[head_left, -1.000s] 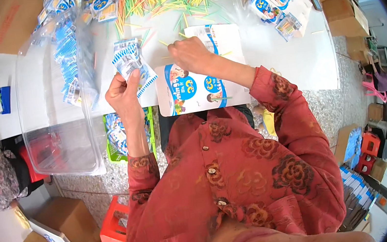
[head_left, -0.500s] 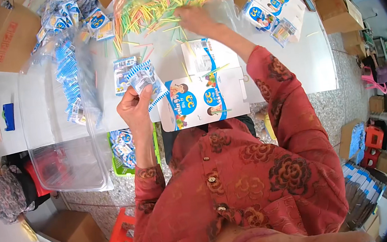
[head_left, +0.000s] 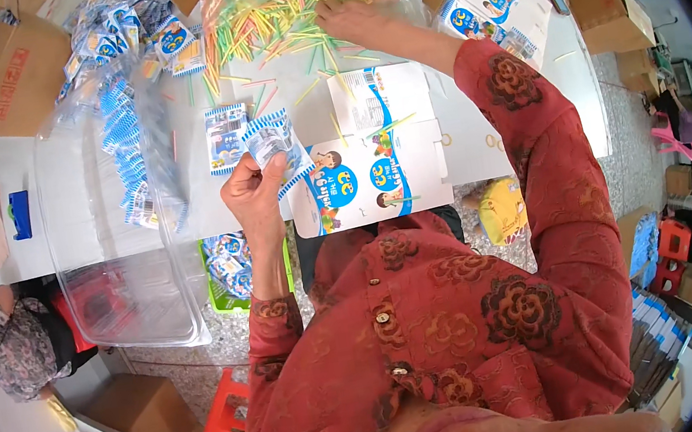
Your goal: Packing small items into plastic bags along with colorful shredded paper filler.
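Observation:
Between the thumb and fingers of my left hand [head_left: 254,189] is a small blue-and-white striped packet [head_left: 281,144], tilted above the table. Another such packet [head_left: 226,137] lies flat just behind it. My right hand [head_left: 354,22] reaches to the near edge of a heap of thin green, yellow and pink sticks [head_left: 273,10], like short straws, in a clear plastic bag. Its fingers are curled together; what they pinch, if anything, cannot be made out. Printed white-and-blue card [head_left: 367,179] lies unfolded at the table's front edge, with a few loose sticks on it.
A clear plastic tub [head_left: 135,321] with a long row of packets [head_left: 123,141] stands at left, overhanging the edge. More packets heap behind it. Cardboard boxes [head_left: 13,81] flank the table. A green basket [head_left: 226,277] of packets sits below. Another person [head_left: 19,341] is at far left.
My right hand has shifted slightly at the stick heap, and its elbow has swung outward, with the sleeve covering part of the cards at right. The packet stays in my left hand.

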Demonstrator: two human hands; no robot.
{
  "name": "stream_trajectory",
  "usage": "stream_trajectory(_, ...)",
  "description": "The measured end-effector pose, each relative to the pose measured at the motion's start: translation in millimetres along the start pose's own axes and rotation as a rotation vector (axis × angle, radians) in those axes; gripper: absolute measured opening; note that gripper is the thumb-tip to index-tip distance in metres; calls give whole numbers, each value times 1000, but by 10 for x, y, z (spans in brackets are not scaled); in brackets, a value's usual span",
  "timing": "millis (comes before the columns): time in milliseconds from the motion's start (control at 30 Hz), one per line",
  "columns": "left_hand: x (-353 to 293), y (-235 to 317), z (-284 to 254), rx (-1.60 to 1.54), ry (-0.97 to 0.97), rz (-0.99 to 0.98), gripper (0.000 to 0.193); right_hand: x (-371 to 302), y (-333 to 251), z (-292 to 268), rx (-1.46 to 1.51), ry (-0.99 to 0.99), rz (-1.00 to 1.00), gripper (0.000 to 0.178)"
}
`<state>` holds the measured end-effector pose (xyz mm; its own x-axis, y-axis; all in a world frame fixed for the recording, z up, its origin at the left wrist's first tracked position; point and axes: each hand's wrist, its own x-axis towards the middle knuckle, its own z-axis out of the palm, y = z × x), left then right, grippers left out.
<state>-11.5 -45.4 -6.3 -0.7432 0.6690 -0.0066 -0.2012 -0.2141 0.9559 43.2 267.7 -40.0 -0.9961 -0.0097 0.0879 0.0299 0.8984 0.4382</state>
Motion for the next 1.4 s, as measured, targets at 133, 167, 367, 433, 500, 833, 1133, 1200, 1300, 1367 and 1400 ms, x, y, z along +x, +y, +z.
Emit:
stream_trajectory(133, -2, 24, 14, -10, 11, -12, 5, 20, -56, 207, -185, 105, 16, 12)
stream_trajectory(167, -6, 22, 9, -9, 12, -12, 5, 30, -52, 222, -222, 127, 17, 10)
stream_trajectory(367, -22, 31, 11, -8, -10, 8, 6, 45, 23, 212, -57, 156, 40, 12)
stream_trajectory(433, -30, 34, 17, -12, 2, 1, 6, 33, 53, 179, -37, 115, 36, 12)
stream_trajectory(500, -42, 41, 21, -12, 2, -2, 6, 27, 95, 127, -17, 74, 33, 12)
stream_trajectory(833, -77, 45, 28, -9, -16, 3, 6, 11, 228, -398, 815, 144, 498, 23)
stream_trajectory(1133, -56, -30, 66, 45, -95, 46, 6, -106, -518, -93, 1088, 223, 438, 24)
stream_trajectory(1200, -19, -81, 44, 79, -97, 69, 8, -120, -570, -122, 1006, 408, 362, 23)
stream_trajectory(1300, -11, -75, 47, 90, -93, 112, 11, -140, -494, -374, 1189, 244, 493, 21)
stream_trajectory(1367, -14, -46, 74, 65, -82, 132, 12, -203, -438, -761, 1446, 240, 521, 20)
stream_trajectory(1400, -12, -21, 106, 95, -88, 122, 12, -268, -405, -973, 1698, 240, 563, 19)
